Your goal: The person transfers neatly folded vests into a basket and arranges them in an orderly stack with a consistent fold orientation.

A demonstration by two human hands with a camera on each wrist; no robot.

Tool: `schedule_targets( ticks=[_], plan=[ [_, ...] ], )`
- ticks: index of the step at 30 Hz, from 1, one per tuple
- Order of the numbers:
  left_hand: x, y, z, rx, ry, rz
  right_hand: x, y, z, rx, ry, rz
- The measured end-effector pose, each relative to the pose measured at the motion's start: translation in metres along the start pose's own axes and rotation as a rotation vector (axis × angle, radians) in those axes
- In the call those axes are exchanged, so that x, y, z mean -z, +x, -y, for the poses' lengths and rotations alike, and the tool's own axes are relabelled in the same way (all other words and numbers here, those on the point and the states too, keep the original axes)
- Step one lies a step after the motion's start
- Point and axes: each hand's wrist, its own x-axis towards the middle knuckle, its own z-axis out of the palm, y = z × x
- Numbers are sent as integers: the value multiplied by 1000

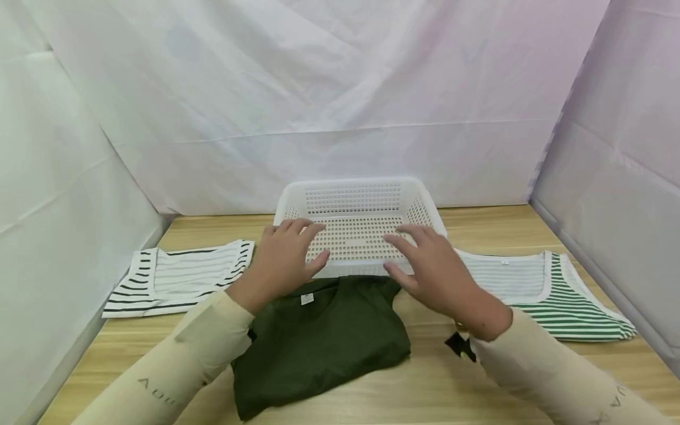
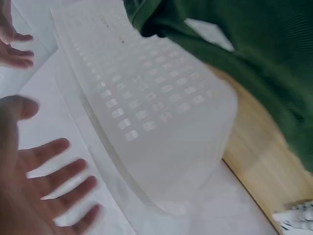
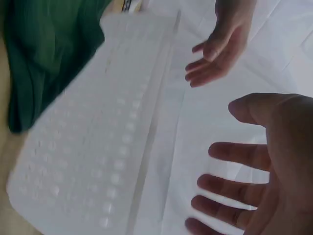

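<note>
Left hand [image 1: 287, 257]: fingers spread apart and slightly bent, their tips over the left part of the basket [image 1: 353, 270].
Right hand [image 1: 438, 271]: fingers also apart, their tips over the basket's right part.
Basket: white, with a holed floor and walls, below and between the two sets of fingers; in the wrist views the fingers look clear of its walls.
Green shirt [image 1: 324, 348]: dark, lying flat on the table [image 1: 435, 383], nearer the person than the fingers and in front of the basket; whether it touches the basket is hard to tell.
White tag [image 1: 307, 298]: at the shirt's neck, near the left thumb.
Black-striped shirt [image 1: 183, 277]: white, left of the left fingers, the left forearm across its near corner.
Green-striped shirt [image 1: 579, 307]: right of the right fingers, partly hidden by the right hand and wrist.
Small black thing [image 1: 459, 347]: nearer the person than the right fingers, beside the right sleeve [image 1: 552, 366], too little visible to name.
White cloth [image 1: 340, 88]: hangs beyond the fingers, behind the basket.
</note>
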Motion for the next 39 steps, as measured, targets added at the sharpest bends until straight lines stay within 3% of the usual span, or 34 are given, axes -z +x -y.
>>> schedule_targets(
  ticks=[3,5,7,10,13,15,19,21,22,29,39],
  plan=[
    [-1,-15,5,-90,-29,-198,-10,-12,11,188,68,-45],
    [-3,-24,10,-137,-41,-300,-18,-17,18,298,99,11],
    [-6,-33,15,-174,-51,-352,-27,-20,22,368,108,116],
    [-11,-45,16,-215,-61,-347,-40,-22,24,380,73,283],
    [-18,-56,13,-255,-68,-221,-50,-25,23,359,30,392],
    [-22,-63,10,-267,-93,-43,-54,-28,20,342,25,433],
    [-27,-71,5,-234,-195,401,-61,-34,17,307,65,471],
    [-29,-73,4,-208,-233,549,-62,-36,16,279,96,490],
    [-31,-73,3,-204,-247,591,-62,-36,15,262,117,499],
    [-37,-71,-7,-247,-318,672,-51,-40,9,130,227,634],
    [-36,-64,-34,-272,-236,693,-40,-44,-5,26,373,763]
  ],
)
